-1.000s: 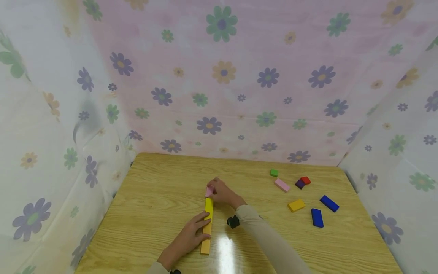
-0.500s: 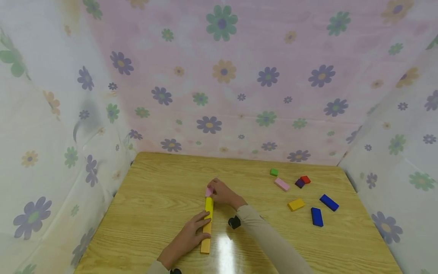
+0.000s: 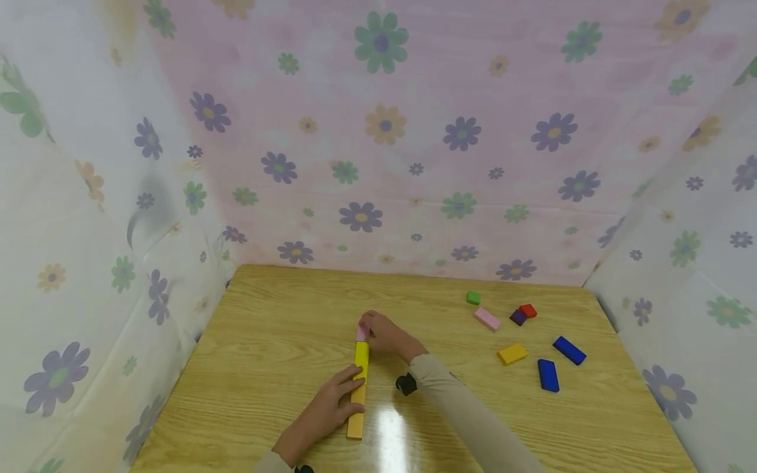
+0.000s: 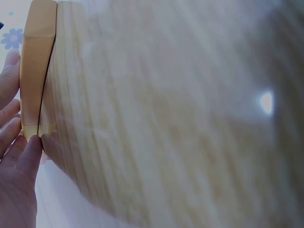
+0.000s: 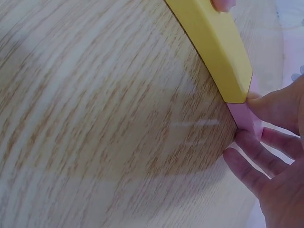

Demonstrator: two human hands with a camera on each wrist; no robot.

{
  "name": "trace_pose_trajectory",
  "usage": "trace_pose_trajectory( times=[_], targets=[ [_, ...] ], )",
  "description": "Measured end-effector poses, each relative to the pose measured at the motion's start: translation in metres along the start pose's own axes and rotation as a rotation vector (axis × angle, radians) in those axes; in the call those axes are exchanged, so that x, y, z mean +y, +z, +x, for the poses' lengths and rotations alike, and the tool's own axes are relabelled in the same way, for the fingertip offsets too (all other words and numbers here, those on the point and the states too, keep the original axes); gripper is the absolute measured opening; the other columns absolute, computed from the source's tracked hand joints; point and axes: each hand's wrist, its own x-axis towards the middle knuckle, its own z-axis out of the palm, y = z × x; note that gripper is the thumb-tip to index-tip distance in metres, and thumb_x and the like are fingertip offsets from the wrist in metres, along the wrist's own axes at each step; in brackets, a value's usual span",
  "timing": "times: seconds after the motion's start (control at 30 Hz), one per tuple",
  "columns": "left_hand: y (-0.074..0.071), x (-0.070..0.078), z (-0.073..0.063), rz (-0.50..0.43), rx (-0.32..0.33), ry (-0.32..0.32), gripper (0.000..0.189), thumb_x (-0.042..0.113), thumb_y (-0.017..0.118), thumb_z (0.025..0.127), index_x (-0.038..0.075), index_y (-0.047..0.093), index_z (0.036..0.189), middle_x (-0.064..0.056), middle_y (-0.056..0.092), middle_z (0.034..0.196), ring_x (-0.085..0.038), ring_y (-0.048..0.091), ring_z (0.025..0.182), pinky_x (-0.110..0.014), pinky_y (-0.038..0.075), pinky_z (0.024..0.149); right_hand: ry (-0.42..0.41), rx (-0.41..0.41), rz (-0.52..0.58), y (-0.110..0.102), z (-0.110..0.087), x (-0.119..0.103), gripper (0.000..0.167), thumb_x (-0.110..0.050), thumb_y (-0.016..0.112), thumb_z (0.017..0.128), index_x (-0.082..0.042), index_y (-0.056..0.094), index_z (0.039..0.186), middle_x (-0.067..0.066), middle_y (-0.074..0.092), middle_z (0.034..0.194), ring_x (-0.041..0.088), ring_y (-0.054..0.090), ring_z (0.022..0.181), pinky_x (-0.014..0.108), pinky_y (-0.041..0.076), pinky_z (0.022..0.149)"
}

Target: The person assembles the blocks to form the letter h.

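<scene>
Toward the tabletop's cropped near edge, smooth pink block, yellow block and orange block lie end to end. Right hand pinches the pink block, partly hiding it; left hand's extended fingers partly cover the others.

- The right hand has come slightly nearer the person, its fingers arched a little lower over the pink block.
- The pink block's visible left edge sits slightly further right.
- The black device at the right wrist has shifted a little rightward.
</scene>
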Motion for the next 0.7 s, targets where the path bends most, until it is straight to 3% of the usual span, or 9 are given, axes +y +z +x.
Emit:
trace_pose_trajectory(
  times=[0.27, 0.5, 0.7],
  targets=[
    [0.0, 0.001, 0.0, 0.006, 0.005, 0.005, 0.051, 0.025, 0.07, 0.086, -0.003, 0.058, 0.127, -0.014, 0.042, 0.143, -0.035, 0.038, 0.131, -0.048, 0.04, 0.101, -0.008, 0.01, -0.055, 0.0, -0.002, -0.004, 0.025, 0.003, 0.053, 0.089, 0.005, 0.058, 0.114, 0.018, 0.054, 0.117, 0.028, 0.057, 0.1, 0.036, 0.051, 0.088],
    [0.001, -0.001, 0.0, -0.001, 0.006, 0.008, 0.051, 0.025, 0.07, 0.086, -0.003, 0.058, 0.127, -0.014, 0.042, 0.143, -0.035, 0.038, 0.132, -0.048, 0.04, 0.101, 0.036, 0.0, -0.145, -0.01, -0.005, -0.01, 0.03, -0.001, 0.054, 0.09, 0.0, 0.06, 0.12, 0.013, 0.054, 0.122, 0.028, 0.054, 0.108, 0.037, 0.049, 0.093],
    [0.003, -0.003, -0.002, -0.003, 0.013, 0.01, 0.052, 0.026, 0.07, 0.086, -0.002, 0.058, 0.127, -0.013, 0.041, 0.144, -0.036, 0.038, 0.132, -0.048, 0.041, 0.1, 0.052, 0.001, -0.085, -0.033, -0.011, -0.015, 0.028, 0.003, 0.053, 0.09, 0.001, 0.062, 0.116, 0.013, 0.058, 0.119, 0.027, 0.056, 0.107, 0.038, 0.05, 0.089]
  ],
)
